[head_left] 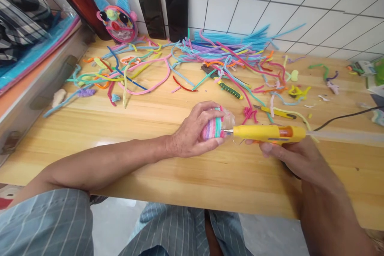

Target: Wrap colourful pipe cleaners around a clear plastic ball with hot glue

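Observation:
My left hand (196, 130) wraps round a small cup-like piece (214, 127) banded in pink, lilac and teal pipe cleaner, with clear plastic showing at its right end. In my right hand (288, 156) is a yellow hot glue gun (258, 133), a clear glue stick poking out of its back. The metal nozzle meets the banded piece at its right edge, or comes very close to it. The fingers under the glue gun are partly hidden.
Pipe cleaners (234, 42) lie heaped along the tiled wall, with pliers (229, 89) and a yellow craft knife (279, 113) among the scraps. Two phones (176, 12) lean on the wall beside a blue-eared figure (120, 24). A black cord (339, 118) runs right. A plastic box (45, 84) stands left.

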`<action>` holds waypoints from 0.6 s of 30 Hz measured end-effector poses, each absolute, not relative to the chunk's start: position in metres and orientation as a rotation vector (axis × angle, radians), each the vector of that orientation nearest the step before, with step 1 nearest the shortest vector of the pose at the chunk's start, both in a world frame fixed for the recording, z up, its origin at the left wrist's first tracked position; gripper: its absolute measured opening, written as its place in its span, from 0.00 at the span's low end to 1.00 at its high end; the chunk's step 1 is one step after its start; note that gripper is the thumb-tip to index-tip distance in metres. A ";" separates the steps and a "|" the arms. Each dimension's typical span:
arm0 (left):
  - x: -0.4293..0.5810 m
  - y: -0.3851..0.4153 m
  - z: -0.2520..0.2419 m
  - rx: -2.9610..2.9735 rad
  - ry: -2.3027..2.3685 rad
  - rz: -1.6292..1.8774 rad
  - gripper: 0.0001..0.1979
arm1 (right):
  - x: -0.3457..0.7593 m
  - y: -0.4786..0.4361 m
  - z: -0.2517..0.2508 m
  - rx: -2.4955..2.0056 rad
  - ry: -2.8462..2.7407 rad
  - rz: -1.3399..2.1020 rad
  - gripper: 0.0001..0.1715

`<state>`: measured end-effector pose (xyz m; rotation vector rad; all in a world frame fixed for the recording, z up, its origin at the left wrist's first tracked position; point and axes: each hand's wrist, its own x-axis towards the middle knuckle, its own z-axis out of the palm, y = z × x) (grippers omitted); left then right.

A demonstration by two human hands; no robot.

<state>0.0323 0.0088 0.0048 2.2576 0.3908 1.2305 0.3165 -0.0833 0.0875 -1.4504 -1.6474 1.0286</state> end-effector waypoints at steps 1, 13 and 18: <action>0.033 0.008 0.005 2.255 0.397 1.236 0.34 | 0.318 -0.084 0.088 -1.467 -1.643 1.045 0.21; 0.037 0.001 0.004 2.227 0.469 1.277 0.33 | 0.321 -0.084 0.084 -1.457 -1.627 1.055 0.20; 0.037 0.001 0.004 2.213 0.467 1.260 0.33 | 0.324 -0.084 0.080 -1.454 -1.595 1.087 0.20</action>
